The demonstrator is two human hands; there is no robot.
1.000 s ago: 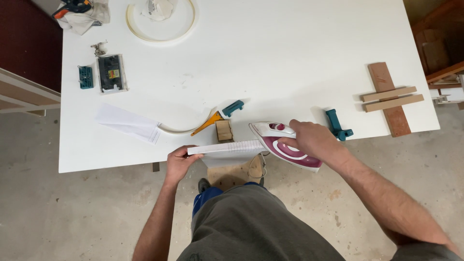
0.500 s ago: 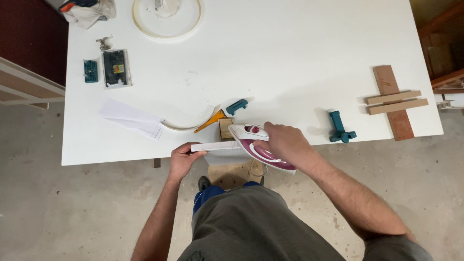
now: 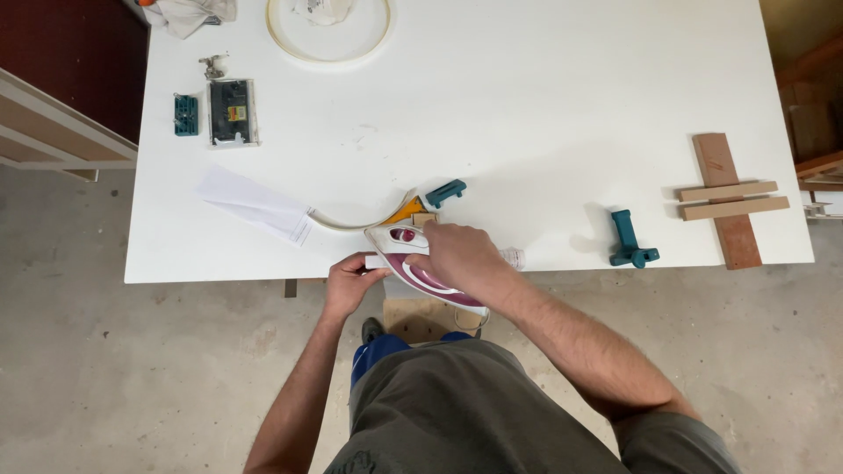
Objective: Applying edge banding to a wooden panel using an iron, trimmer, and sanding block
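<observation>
Head view, looking down at the near edge of the white table (image 3: pixel 544 114). My right hand (image 3: pixel 461 254) is wrapped over the handle of a white and purple clothes iron (image 3: pixel 413 263), fingers closed around it. The iron sits at the table's front edge, nose pointing left, heel hanging out past the edge toward my body. My left hand (image 3: pixel 351 281) is just left of the iron's nose, fingers pinched on the end of a narrow white strip (image 3: pixel 376 262) that runs along the table edge and goes under the iron. A bit of the strip's far end (image 3: pixel 512 257) shows to the right of my right hand.

Just behind the iron: a small wooden block (image 3: pixel 424 219), a yellow-orange tool with a teal handle (image 3: pixel 439 195), and a curved pale band (image 3: pixel 347 223) arcing left to a folded white paper (image 3: pixel 255 204).

Farther right, near the front edge, a teal clamp piece (image 3: pixel 630 239). Well to the right, a brown board with two lighter wood strips laid across it (image 3: pixel 727 197).

Back left: a small teal part (image 3: pixel 185 115) beside a dark rectangular part (image 3: pixel 232 111), with a small metal piece (image 3: pixel 212 66) behind them. At the far edge, a pale ring-shaped coil (image 3: pixel 329 35) and a crumpled cloth (image 3: pixel 189 13) at the corner.

Below the table: concrete floor (image 3: pixel 132 377), my grey trousers, a wooden stool (image 3: pixel 421 316) partly hidden.
</observation>
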